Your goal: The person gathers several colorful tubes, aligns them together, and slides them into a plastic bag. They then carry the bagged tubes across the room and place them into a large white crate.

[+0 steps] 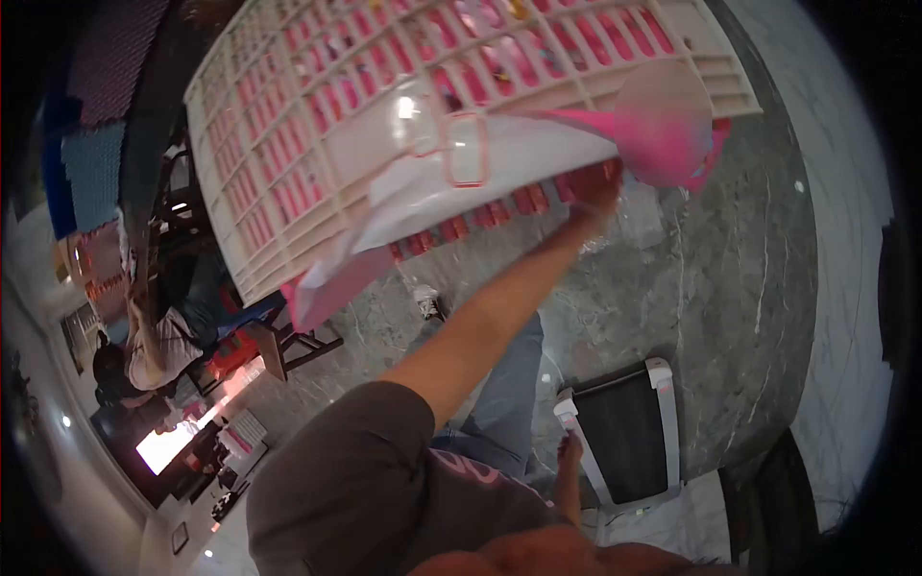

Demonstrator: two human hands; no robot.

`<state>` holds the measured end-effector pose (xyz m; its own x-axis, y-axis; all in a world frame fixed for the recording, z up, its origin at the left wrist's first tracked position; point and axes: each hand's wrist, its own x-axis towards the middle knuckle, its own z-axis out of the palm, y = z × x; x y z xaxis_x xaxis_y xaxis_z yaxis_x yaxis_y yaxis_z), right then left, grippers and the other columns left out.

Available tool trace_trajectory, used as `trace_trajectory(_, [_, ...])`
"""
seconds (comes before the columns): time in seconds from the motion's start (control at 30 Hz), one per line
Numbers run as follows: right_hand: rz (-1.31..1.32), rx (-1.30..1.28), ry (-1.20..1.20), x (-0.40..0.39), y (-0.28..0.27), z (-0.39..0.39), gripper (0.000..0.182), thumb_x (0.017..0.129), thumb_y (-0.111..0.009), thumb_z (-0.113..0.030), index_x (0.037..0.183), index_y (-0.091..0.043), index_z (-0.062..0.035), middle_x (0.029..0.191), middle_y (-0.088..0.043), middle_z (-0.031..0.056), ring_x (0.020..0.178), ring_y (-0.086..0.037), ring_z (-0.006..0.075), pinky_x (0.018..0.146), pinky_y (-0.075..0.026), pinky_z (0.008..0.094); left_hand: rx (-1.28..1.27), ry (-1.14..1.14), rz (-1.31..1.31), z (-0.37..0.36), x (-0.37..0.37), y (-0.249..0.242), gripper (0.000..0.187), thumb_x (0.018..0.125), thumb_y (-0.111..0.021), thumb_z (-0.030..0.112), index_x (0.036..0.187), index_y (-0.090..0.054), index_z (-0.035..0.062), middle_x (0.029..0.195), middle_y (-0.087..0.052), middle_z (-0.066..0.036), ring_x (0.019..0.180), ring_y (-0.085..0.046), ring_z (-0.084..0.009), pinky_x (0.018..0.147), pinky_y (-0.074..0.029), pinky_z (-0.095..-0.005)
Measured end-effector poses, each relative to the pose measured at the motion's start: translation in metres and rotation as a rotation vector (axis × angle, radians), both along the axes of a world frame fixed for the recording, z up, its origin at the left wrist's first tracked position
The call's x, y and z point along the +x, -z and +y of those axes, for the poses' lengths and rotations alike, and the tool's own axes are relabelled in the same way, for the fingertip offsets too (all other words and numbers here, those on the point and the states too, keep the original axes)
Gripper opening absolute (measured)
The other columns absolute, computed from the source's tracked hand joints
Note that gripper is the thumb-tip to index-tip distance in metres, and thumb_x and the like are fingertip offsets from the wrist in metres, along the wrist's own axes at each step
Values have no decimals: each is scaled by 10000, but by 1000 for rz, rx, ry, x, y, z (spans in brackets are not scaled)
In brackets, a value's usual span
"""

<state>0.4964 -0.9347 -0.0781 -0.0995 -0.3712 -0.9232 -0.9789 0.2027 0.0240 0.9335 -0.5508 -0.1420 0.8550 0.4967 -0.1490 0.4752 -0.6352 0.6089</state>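
one arm reaches up and away from the body, its hand (594, 197) pressed against the lower rim of a white lattice basket (288, 125) held tilted overhead. which arm this is cannot be told with certainty from the distorted view; it reads as the right one. the fingers are curled tight around the basket's rim together with the pink and white cloth (499, 163) spilling over that edge, so the hold is narrow, not spread. the other hand is out of view.

pink items show through every slot of the lattice wall, so the basket is filled with pink stuff, though what each piece is cannot be told. the cloth hangs out over the lower rim, one corner (322, 288) drooping free below it, and a rounded pink-and-grey bulge (663, 120) pokes past the basket's right corner.

below lies a grey marble floor (730, 288), open to the right of the arm. a white-framed low treadmill (624, 432) lies near the person's bare foot (569, 451). at far left, well apart, another person (158, 346) bends beside a chair (279, 341).
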Motion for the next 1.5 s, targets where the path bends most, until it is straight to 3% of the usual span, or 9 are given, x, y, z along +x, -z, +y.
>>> trace_trajectory(0.13, [104,418,-778,-109,52,-1,181,834,-518,-193,865,-628,-53,598,-559,57,501,-538,170,437,-417,300,-309,273,27,-48,-235,-63,656,841,-499,424,1383,-284,123,1452,-144,-191,1339,-177,-338,1062,-176,-500])
trace_trajectory(0.27, [-662,162,-1906,-28,19,110,191,800,-509,-176,860,-636,-47,706,-625,140,637,-605,290,560,-475,386,-440,612,607,34,-484,-92,702,817,-489,522,1387,-288,165,1472,-73,-162,1358,-99,-331,1046,-177,-539])
trace_trajectory(0.37, [-1369,232,-2063,1,22,169,203,804,-499,-207,830,-608,-38,786,-596,154,713,-583,338,642,-476,444,-626,442,988,142,-662,19,642,821,-479,488,1283,-435,44,1338,-395,-199,1217,-404,-345,996,-327,-454])
trace_trajectory(0.43, [-784,437,-1699,-6,32,211,187,753,-525,-194,783,-618,-34,719,-584,187,717,-562,399,634,-453,458,260,-25,653,223,-754,-57,580,819,-495,413,1222,-482,-4,1201,-526,-205,1130,-493,-326,934,-394,-417])
trace_trajectory(0.67, [-781,250,-1918,39,70,403,224,763,-523,-212,824,-624,-22,876,-612,208,833,-595,349,714,-466,409,-80,-893,240,441,-876,-258,359,822,-553,290,1051,-568,14,974,-610,-191,924,-588,-321,785,-465,-406])
trace_trajectory(1.0, [-773,679,-2234,-11,-42,683,274,805,-555,-259,931,-640,-31,848,-642,180,772,-620,314,694,-473,389,-358,-959,-68,452,-849,-158,332,819,-609,281,1048,-600,40,955,-643,-123,902,-608,-217,788,-473,-320])
trace_trajectory(1.1, [-937,896,-2281,14,41,742,287,802,-554,-303,926,-652,-63,831,-643,176,754,-620,339,663,-474,414,-470,-942,-292,494,-825,-179,333,831,-599,275,1069,-588,42,963,-642,-120,911,-608,-214,790,-473,-314])
trace_trajectory(1.3, [-898,856,-2823,28,-60,972,278,792,-563,-291,944,-642,-73,883,-631,190,831,-608,349,718,-476,423,-400,-1063,-205,606,-833,-279,314,852,-584,231,1103,-569,43,962,-635,-108,904,-606,-197,790,-474,-303])
trace_trajectory(1.5, [-1335,1205,-2588,-34,-203,1140,223,823,-576,-227,972,-627,-70,891,-623,146,801,-615,307,696,-487,374,-226,-1217,-579,716,-826,-336,293,866,-561,140,1144,-536,50,1046,-609,-80,923,-592,-151,787,-472,-288])
